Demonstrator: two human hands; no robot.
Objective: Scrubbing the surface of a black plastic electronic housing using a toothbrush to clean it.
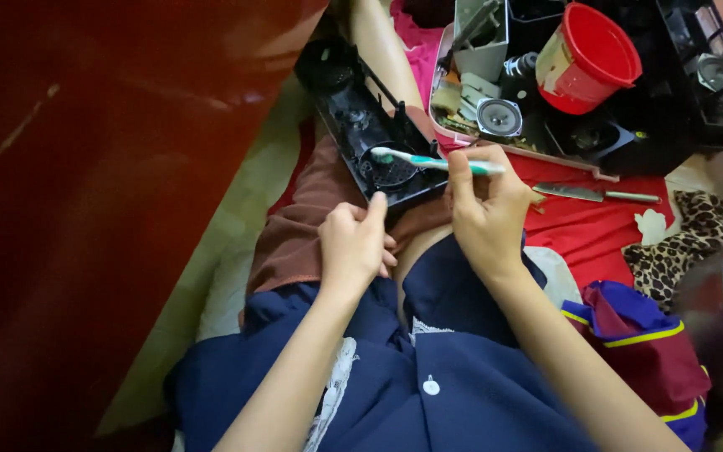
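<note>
A: Item in hand?

B: A long black plastic casing panel with a round grille (376, 142) is seen resting across the person's lap, on the brown shorts (294, 226). Its near end is steadied by the left hand (356, 243); the fingers (376, 205) are curled together, with the forefinger pressed against the panel's lower edge.

A: Right hand?

B: A white and teal plastic toothbrush (433, 161) is pinched between the thumb and fingers of the right hand (487, 209). The handle is held roughly level, and the bristle head is laid on the round grille of the panel.

A: Immediate surroundings?

B: A dark blue buttoned garment (453, 385) is worn by the person and fills the lower part of the view. A red cloth (579, 226) is spread just right of the lap; on it, a metal knife with a grey handle (604, 194) is noted, apart from the right hand.

A: Further out?

B: An open pink-rimmed tray of dismantled parts (453, 125) lies beyond the toothbrush, holding a small round speaker with a silver cone (499, 117). A red plastic cup with a pale label (587, 59) stands tilted behind it. A leopard-print fabric (679, 243) is recorded at far right, and a blue, red and yellow folded garment (638, 335) beside the right forearm.
</note>
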